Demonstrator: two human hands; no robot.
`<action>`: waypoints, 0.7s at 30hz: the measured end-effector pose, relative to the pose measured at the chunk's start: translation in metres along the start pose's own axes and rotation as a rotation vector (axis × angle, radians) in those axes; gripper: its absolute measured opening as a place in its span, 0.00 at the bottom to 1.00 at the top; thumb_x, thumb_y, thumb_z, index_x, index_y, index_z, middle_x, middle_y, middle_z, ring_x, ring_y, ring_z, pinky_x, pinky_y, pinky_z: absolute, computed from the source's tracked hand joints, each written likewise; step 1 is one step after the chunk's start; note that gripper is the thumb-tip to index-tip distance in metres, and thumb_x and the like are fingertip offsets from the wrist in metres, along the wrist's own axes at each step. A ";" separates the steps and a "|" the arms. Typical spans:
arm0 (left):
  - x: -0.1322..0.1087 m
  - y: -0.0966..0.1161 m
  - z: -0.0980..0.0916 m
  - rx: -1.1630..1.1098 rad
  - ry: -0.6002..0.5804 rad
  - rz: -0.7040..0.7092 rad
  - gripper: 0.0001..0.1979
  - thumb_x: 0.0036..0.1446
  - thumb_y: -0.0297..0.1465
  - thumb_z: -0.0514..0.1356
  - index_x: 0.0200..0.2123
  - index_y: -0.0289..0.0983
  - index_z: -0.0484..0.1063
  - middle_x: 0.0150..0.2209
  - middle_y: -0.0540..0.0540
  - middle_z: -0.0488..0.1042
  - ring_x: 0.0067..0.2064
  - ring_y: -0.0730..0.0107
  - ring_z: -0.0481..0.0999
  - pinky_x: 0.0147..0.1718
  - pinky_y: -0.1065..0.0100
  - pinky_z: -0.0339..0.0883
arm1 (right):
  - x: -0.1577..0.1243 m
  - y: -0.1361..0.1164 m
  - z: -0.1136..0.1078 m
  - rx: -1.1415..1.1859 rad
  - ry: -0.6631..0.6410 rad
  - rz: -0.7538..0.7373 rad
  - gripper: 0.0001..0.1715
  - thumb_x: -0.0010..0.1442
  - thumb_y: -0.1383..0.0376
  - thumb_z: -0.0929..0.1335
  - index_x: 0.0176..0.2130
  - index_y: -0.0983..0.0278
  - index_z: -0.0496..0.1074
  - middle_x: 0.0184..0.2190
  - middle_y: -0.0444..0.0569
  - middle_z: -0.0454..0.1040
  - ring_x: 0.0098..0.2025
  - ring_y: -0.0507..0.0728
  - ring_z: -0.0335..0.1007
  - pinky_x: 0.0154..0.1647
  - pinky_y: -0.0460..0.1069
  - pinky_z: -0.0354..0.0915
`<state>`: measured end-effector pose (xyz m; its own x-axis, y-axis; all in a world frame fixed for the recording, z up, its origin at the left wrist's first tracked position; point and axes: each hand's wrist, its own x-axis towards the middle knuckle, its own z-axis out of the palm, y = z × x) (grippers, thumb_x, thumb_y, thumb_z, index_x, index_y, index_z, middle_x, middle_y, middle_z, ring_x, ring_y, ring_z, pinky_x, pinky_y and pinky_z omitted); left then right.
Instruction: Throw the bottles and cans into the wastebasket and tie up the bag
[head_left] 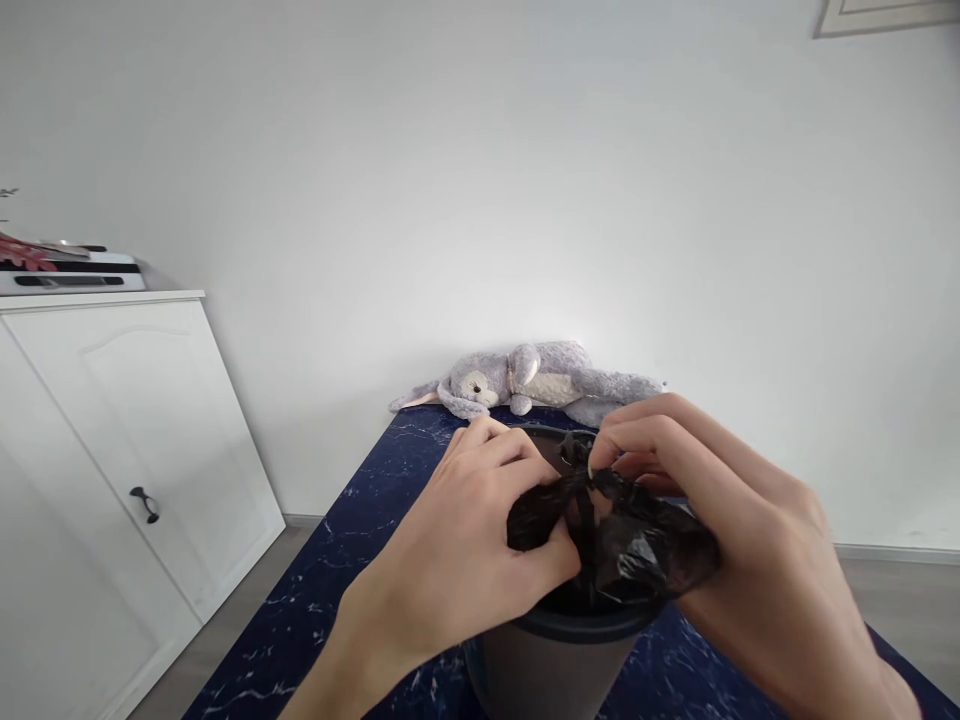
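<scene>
My left hand [465, 530] and my right hand [720, 510] both pinch a crumpled black plastic bag [622, 540] just above a grey bin [555, 660] with a dark rim. The left fingers grip the bag's left end. Above its middle, the right fingertips are curled onto a bunched part. The bin stands on a dark blue marbled table [360, 560] close to me, and the bag hides most of its opening.
A grey plush toy [525, 380] lies at the table's far end against the white wall. A white cabinet [120, 450] with a dark handle stands at the left, with a flat white device [67, 272] on top. Wooden floor shows beside the table.
</scene>
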<state>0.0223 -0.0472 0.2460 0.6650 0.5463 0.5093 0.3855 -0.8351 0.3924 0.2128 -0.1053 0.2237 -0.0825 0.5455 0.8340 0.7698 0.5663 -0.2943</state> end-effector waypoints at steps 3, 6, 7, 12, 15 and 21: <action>-0.001 0.000 -0.007 -0.124 -0.075 -0.014 0.04 0.65 0.34 0.67 0.40 0.43 0.76 0.48 0.47 0.75 0.54 0.58 0.70 0.54 0.59 0.69 | -0.002 0.001 0.000 0.014 0.086 -0.092 0.18 0.62 0.77 0.65 0.44 0.56 0.71 0.43 0.49 0.73 0.37 0.56 0.75 0.33 0.49 0.69; 0.001 -0.001 -0.015 -0.302 -0.152 0.025 0.11 0.64 0.38 0.70 0.48 0.46 0.78 0.55 0.47 0.75 0.59 0.56 0.70 0.57 0.60 0.70 | -0.002 0.003 0.000 -0.023 0.166 -0.176 0.15 0.64 0.76 0.67 0.44 0.56 0.73 0.42 0.49 0.70 0.38 0.57 0.74 0.33 0.50 0.67; 0.001 -0.001 -0.016 -0.351 -0.155 0.041 0.11 0.66 0.41 0.68 0.49 0.45 0.78 0.54 0.46 0.76 0.57 0.56 0.72 0.57 0.60 0.70 | -0.002 0.004 0.000 -0.039 0.180 -0.192 0.15 0.64 0.75 0.67 0.44 0.56 0.73 0.42 0.49 0.69 0.38 0.57 0.73 0.34 0.50 0.67; 0.004 -0.001 -0.014 -0.481 -0.040 -0.106 0.23 0.77 0.46 0.50 0.39 0.40 0.77 0.38 0.47 0.77 0.40 0.63 0.76 0.42 0.63 0.73 | 0.000 0.000 0.004 -0.042 0.106 -0.215 0.17 0.66 0.78 0.64 0.44 0.57 0.72 0.41 0.48 0.68 0.40 0.56 0.69 0.37 0.50 0.64; 0.004 -0.003 -0.009 -0.481 0.009 -0.151 0.16 0.75 0.43 0.57 0.42 0.42 0.81 0.40 0.48 0.81 0.43 0.62 0.80 0.43 0.66 0.74 | 0.002 -0.004 0.006 0.004 -0.026 -0.246 0.20 0.64 0.82 0.61 0.45 0.60 0.69 0.40 0.48 0.70 0.39 0.56 0.67 0.36 0.50 0.64; 0.007 -0.011 -0.008 -0.333 0.171 -0.224 0.14 0.73 0.42 0.60 0.39 0.45 0.84 0.39 0.53 0.84 0.42 0.65 0.82 0.38 0.71 0.73 | 0.006 -0.006 0.004 -0.003 -0.146 -0.248 0.21 0.66 0.81 0.62 0.47 0.61 0.74 0.40 0.47 0.74 0.38 0.54 0.69 0.37 0.48 0.66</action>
<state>0.0174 -0.0341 0.2513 0.4619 0.7379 0.4920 0.2624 -0.6436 0.7190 0.2050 -0.1032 0.2287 -0.3588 0.4735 0.8044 0.7168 0.6918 -0.0876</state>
